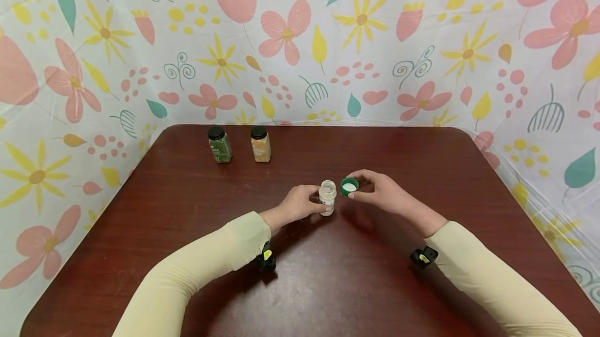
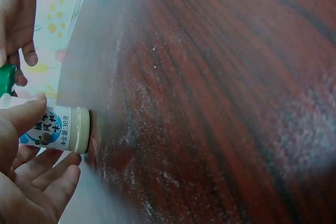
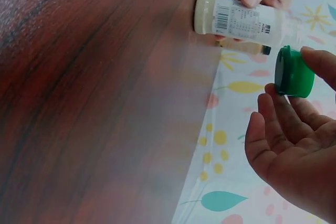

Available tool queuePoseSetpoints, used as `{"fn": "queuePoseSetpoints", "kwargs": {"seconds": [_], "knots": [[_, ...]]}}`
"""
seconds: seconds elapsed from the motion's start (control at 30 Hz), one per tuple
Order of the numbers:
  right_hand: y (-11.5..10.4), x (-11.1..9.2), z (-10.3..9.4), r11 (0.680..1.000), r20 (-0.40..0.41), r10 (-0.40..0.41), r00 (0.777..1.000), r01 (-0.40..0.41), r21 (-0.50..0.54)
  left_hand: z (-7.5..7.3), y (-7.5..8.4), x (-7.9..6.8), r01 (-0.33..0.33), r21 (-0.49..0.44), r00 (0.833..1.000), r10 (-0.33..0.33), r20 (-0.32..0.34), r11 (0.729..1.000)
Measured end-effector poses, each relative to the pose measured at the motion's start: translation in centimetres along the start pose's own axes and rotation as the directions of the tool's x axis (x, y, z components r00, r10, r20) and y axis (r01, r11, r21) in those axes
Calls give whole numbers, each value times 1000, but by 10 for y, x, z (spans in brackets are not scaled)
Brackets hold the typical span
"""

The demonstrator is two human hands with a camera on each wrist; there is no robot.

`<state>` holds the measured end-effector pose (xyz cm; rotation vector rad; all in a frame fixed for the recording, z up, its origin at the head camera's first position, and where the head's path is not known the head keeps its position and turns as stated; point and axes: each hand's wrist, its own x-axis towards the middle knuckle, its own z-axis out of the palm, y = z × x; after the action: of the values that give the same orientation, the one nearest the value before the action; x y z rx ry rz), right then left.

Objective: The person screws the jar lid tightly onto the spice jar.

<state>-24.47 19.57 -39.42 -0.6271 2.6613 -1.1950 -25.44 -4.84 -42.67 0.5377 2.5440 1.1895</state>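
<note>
A small clear seasoning bottle [image 1: 327,199] with a white printed label stands upright and uncapped on the table, pale contents inside. My left hand [image 1: 300,203] grips it around the sides, thumb on the label [image 2: 55,124]. Just right of the bottle's mouth, my right hand [image 1: 382,189] pinches a green cap [image 1: 349,186] between thumb and fingers. White shows on the cap's inner side in the head view. The right wrist view has the cap [image 3: 295,72] close beside the bottle's neck, apart from the hand on the bottle [image 3: 247,22].
Toward the back left of the dark red-brown table [image 1: 300,295] stand two black-lidded jars, one with green contents [image 1: 220,147] and one with tan contents [image 1: 261,145]. A flower-printed cloth [image 1: 300,55] hangs behind the table and at both sides.
</note>
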Motion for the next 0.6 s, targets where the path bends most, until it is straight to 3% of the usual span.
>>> {"fn": "queuePoseSetpoints", "kwargs": {"seconds": [0.3,0.6], "knots": [[-4,-2,-2,1000,5,-19,1000,19,-8,2,1,2,-17,50,1000,17,1,999],[-7,0,-1,1000,22,-17,1000,17,-14,-2,0,3,-92,137,996,89,29,986]]}}
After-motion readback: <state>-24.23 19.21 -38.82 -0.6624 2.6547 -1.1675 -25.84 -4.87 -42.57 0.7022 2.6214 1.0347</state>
